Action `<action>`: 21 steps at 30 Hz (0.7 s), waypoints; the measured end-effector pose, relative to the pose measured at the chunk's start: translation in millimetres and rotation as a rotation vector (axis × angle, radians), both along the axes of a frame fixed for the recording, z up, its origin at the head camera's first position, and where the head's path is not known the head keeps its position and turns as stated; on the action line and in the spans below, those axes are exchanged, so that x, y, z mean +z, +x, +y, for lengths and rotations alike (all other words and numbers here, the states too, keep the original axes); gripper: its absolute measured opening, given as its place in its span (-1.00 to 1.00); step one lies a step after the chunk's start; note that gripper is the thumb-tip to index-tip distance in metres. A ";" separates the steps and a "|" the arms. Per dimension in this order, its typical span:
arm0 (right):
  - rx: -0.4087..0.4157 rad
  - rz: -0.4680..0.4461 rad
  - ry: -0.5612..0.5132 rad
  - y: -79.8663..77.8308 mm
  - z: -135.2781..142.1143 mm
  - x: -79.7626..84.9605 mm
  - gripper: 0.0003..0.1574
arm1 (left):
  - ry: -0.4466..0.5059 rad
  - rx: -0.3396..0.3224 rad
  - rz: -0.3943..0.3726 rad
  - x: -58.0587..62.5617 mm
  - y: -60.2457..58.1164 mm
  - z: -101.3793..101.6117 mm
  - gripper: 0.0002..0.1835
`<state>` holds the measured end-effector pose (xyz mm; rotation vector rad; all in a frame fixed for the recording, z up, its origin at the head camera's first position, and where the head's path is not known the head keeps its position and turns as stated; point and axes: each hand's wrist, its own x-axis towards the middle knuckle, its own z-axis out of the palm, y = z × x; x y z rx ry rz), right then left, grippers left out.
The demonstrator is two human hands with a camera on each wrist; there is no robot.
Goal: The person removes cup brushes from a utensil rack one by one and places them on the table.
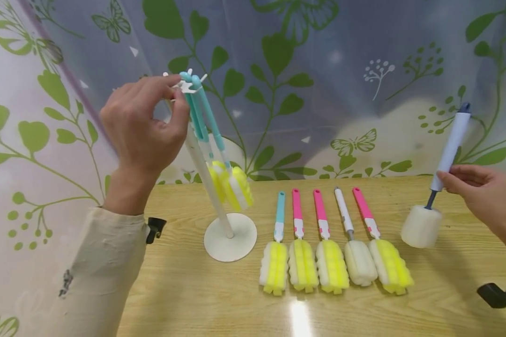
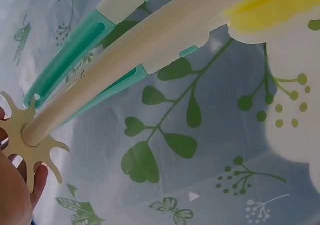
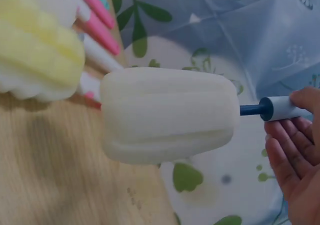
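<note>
My left hand (image 1: pixel 145 121) pinches the hooked top of a white stand (image 1: pixel 212 192), thumb and forefinger at the star-shaped hook plate (image 2: pixel 37 157). Teal-handled sponge brushes (image 1: pixel 206 112) hang from the hooks, yellow-and-white heads downward; the stand leans to the left. On the right, my right hand (image 1: pixel 480 192) holds a bottle brush with a pale blue handle (image 1: pixel 451 145) between thumb and fingers. Its white sponge head (image 3: pixel 170 115) points down, close over the table in the head view.
Several sponge brushes lie side by side on the wooden table (image 1: pixel 173 290): one with a teal handle (image 1: pixel 280 210), pink-handled ones (image 1: pixel 320 210), and one with a white handle (image 1: pixel 343 208). A leaf-patterned curtain (image 1: pixel 278 93) hangs behind the table.
</note>
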<state>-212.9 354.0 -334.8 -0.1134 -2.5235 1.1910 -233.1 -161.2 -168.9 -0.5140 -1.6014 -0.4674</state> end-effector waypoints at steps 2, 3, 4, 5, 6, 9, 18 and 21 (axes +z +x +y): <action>0.014 -0.061 0.064 -2.9 4.0 -7.0 -0.41 | 0.006 0.002 0.001 -0.2 -0.1 0.2 -0.69; 0.024 -0.088 0.079 -4.5 5.5 -10.5 -0.34 | 0.010 0.002 0.001 -0.3 -0.3 0.4 -0.69; 0.037 -0.119 0.092 -5.8 7.0 -13.8 -0.27 | 0.014 0.003 0.002 -0.3 -0.4 0.7 -0.70; 0.048 -0.149 0.106 -7.2 8.4 -17.1 -0.24 | 0.018 0.001 0.003 -0.4 -0.5 1.1 -0.70; 0.061 -0.177 0.115 -8.4 9.9 -20.1 -0.21 | 0.019 -0.001 0.003 -0.4 -0.7 1.6 -0.70; 0.133 -0.261 0.094 -13.1 12.2 -29.4 -0.17 | 0.021 -0.011 0.002 0.0 -1.1 1.8 -0.70; 0.202 -0.389 0.079 -24.4 9.8 -54.1 -0.04 | 0.021 -0.032 -0.001 -1.5 0.2 0.0 -0.71; 0.211 -0.393 0.058 -28.0 9.8 -56.7 -0.05 | 0.032 -0.040 0.008 -1.1 0.0 -0.3 -0.71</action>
